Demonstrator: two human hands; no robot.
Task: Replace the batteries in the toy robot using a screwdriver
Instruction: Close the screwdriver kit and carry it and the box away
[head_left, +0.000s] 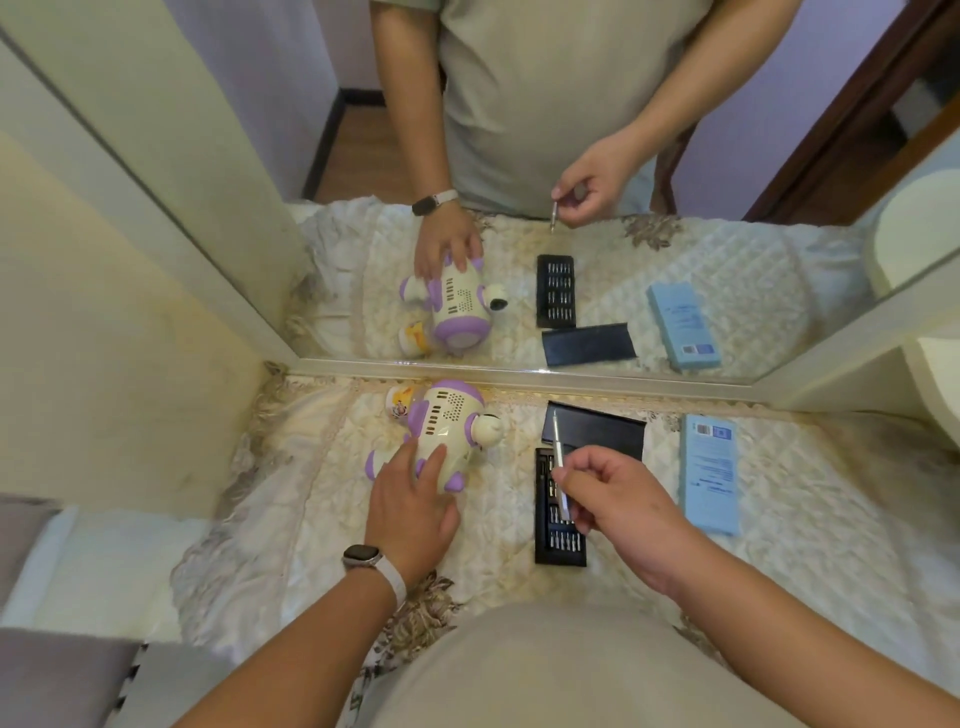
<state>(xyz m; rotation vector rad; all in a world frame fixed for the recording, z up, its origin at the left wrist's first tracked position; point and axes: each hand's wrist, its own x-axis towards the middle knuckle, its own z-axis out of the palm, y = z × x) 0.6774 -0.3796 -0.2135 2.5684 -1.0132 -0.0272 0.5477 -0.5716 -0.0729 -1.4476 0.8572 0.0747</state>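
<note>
A cream and purple toy robot (447, 431) lies on its front on the quilted cloth, its slotted back facing up. My left hand (410, 512) rests on its lower body, fingers spread over it. My right hand (618, 499) pinches a thin silver screwdriver (558, 457), its tip pointing away from me, above the black bit tray (558, 540). The tray holds several bits in rows.
The black lid of the bit case (597, 428) lies behind the tray. A light blue box (710, 473) lies to the right. A mirror (519, 182) stands along the back edge and reflects the scene. A cream wall panel (104, 364) closes the left side.
</note>
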